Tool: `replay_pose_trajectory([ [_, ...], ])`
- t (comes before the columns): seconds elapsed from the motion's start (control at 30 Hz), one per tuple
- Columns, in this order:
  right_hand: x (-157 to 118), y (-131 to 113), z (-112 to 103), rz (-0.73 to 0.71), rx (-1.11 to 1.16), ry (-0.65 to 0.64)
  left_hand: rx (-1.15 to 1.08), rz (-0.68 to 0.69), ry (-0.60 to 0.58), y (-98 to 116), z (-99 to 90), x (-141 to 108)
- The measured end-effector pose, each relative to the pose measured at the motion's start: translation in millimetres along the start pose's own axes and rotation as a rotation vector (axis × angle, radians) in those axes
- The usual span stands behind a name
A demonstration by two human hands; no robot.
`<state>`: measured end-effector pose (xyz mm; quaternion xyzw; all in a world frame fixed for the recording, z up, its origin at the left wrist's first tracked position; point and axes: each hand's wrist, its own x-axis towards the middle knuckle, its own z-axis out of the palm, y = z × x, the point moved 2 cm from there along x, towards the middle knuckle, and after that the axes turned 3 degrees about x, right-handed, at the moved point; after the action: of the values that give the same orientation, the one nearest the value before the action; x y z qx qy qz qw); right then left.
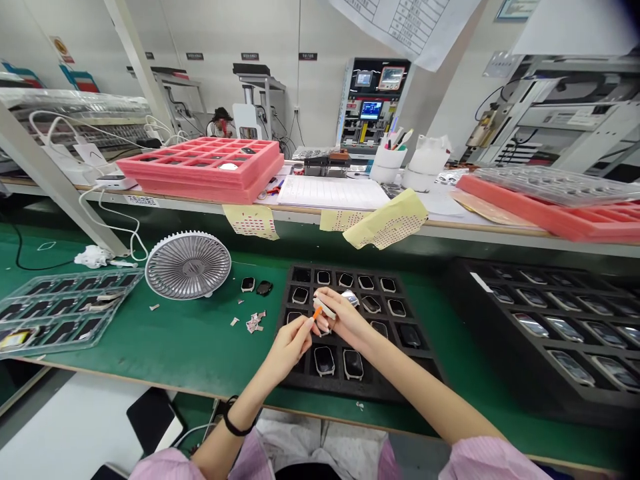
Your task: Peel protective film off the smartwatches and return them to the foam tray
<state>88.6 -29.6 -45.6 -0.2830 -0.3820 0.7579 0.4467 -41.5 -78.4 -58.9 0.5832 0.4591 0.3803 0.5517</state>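
Both hands meet above a black foam tray [313,385] that holds several watch cases [353,364] in its compartments. My left hand [291,343] pinches a small orange tool [317,312]. Its tip touches or nearly touches a small pale piece [325,309], perhaps a watch case, that my right hand [343,317] grips with closed fingers. The fingers partly hide that piece. A black band circles my left wrist. Left of the tray, a watch case [248,285] and a dark one [265,287] lie on the green mat, near a small pile of pale scraps [255,322].
A round fan [189,265] stands left of the tray, and a clear plastic tray [117,308] lies farther left. Stacked black foam trays [505,360] with watch cases rise at the right. A shelf edge [300,215] with yellow sheets [387,220] and pink foam trays [200,183] spans the back.
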Motion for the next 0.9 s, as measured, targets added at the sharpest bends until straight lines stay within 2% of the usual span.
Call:
replay_pose_trajectory([
  [0.27, -3.4, -0.7, 7.4, -0.024, -0.004, -0.026, -0.006, 0.024, 0.027, 2.9, -0.7, -6.1],
  [0.43, -5.7, -1.8, 8.2, -0.082, -0.142, -0.008, 0.012, 0.000, -0.007, 6.3, -4.7, -7.4],
  [0.53, -8.4, -0.2, 13.4, 0.005, -0.010, -0.070, -0.018, 0.014, -0.025, 7.1, -3.6, -7.5],
  [0.63, -10.9, 1.3, 20.1, 0.081, 0.167, -0.127, -0.066, 0.041, 0.008, 4.9, 1.5, -8.2],
  [0.77, -11.9, 0.7, 21.7, 0.049, 0.223, -0.072, -0.100, 0.056, 0.038, 1.8, 6.8, -10.4],
  [0.9, -12.2, -0.1, 19.4, 0.017, 0.166, -0.022, -0.113, 0.060, 0.063, 1.9, 3.2, -8.7],
])
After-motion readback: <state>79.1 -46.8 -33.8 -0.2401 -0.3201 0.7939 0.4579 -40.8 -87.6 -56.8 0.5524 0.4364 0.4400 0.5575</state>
